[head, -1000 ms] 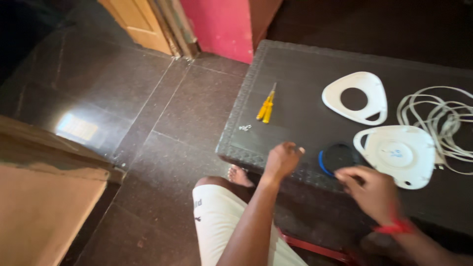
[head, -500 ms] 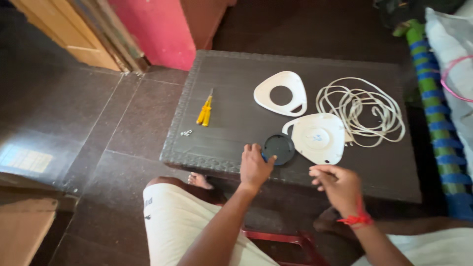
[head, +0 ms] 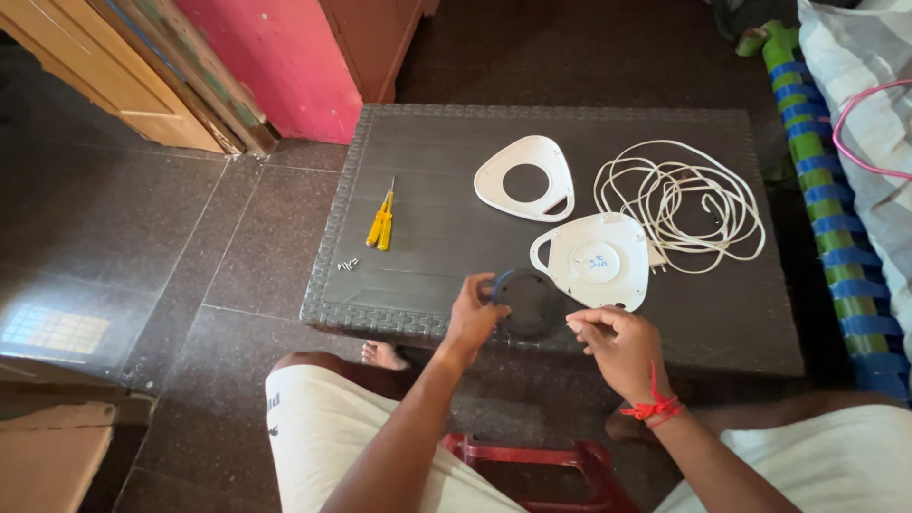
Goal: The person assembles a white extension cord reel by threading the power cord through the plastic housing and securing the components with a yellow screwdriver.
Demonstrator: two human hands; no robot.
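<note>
While my left hand (head: 475, 318) pinched the rim of the black disc (head: 530, 304) at the table's (head: 427, 161) near edge, my right hand (head: 617, 347) hovered beside it, fingers curled, holding nothing I could make out. Best kept the disc flat, thumb on the rim, clear of the white base (head: 597, 261) just beyond.

left hand (head: 475, 318) fingers curled, seemingly gripping; right hand (head: 617, 347) fingers pinched.

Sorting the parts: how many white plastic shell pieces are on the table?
2: the ring-shaped white cover toward the table's far side, and the closed white shell nearer, beside the white cable.
</note>
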